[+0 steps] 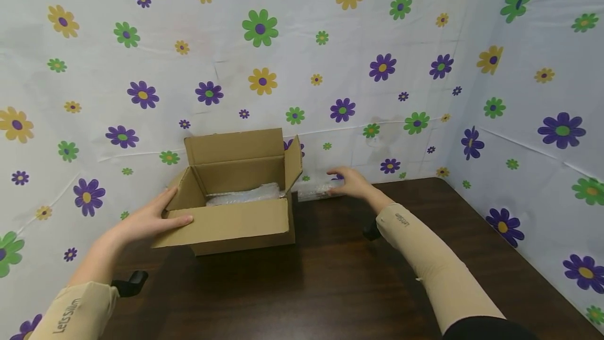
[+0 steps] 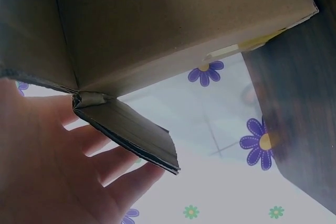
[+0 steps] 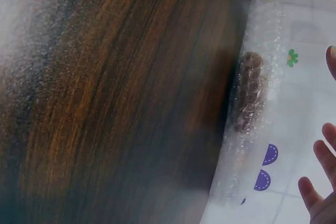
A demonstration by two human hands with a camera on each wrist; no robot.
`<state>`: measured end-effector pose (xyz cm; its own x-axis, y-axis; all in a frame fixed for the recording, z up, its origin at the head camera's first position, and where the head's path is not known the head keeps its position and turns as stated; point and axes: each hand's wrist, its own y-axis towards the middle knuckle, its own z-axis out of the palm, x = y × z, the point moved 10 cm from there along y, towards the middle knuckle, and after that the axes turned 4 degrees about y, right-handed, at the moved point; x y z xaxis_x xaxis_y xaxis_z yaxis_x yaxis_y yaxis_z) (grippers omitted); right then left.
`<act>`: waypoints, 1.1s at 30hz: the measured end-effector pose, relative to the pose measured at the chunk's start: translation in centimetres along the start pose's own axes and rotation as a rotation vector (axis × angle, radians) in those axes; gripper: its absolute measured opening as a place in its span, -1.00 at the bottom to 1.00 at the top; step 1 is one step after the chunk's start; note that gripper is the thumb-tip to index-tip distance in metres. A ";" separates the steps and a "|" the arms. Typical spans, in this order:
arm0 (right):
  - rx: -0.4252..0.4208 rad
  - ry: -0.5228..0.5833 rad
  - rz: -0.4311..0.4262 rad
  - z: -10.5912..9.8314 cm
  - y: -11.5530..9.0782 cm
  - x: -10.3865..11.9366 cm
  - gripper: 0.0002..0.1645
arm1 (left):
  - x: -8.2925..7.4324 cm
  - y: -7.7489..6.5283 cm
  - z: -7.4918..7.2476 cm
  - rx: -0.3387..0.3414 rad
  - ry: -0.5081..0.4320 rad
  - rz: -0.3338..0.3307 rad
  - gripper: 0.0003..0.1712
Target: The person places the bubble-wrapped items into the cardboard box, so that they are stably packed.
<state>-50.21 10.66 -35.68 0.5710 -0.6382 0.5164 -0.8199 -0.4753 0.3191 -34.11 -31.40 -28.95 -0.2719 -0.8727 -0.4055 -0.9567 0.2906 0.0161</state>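
Note:
An open cardboard box [image 1: 243,222] stands on the dark table, its flaps spread outward. Inside lies clear bubble wrap [image 1: 255,194]; what it covers is hidden. My left hand [image 1: 143,220] rests at the box's left front corner, thumb over the front flap. In the left wrist view its fingers [image 2: 126,166] lie fairly straight and spread behind a flap [image 2: 134,135]. Right of the box, a bubble-wrapped roll [image 3: 251,95] with something brown inside lies along the table's back edge. Close to the roll, my right hand [image 1: 354,185] has loosely bent fingers, apart from it in the right wrist view.
The brown wooden table [image 1: 340,266] reaches back to a white flower-print sheet [image 1: 302,41] hung behind it. Another such sheet [image 1: 533,135] runs along the right side. Both forearms wear beige sleeves [image 1: 424,251], with dark wrist mounts [image 1: 132,283] below.

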 end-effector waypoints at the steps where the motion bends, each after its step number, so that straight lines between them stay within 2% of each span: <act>1: -0.002 -0.009 0.000 0.0 0.0 -0.1 -0.21 | 0.0 0.1 0.0 0.000 0.001 0.001 0.17; 7: -0.003 -0.018 0.000 0.5 0.3 -0.7 -0.21 | 0.1 0.2 0.0 -0.004 0.003 0.008 0.18; 16: 0.024 -0.045 0.050 1.5 0.9 -2.1 -0.17 | 0.4 0.3 0.1 -0.010 -0.006 0.010 0.18; 24: 0.041 -0.146 0.044 2.2 1.6 -2.5 -0.17 | 0.3 0.4 0.0 -0.012 -0.008 0.007 0.19; 33: 0.070 -0.165 0.104 3.0 2.1 -3.1 -0.15 | 0.2 0.2 0.1 -0.017 -0.021 0.015 0.19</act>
<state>-53.60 9.81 -39.04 0.4875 -0.7738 0.4044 -0.8730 -0.4393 0.2119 -34.31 -31.47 -29.07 -0.2837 -0.8598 -0.4245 -0.9544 0.2962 0.0379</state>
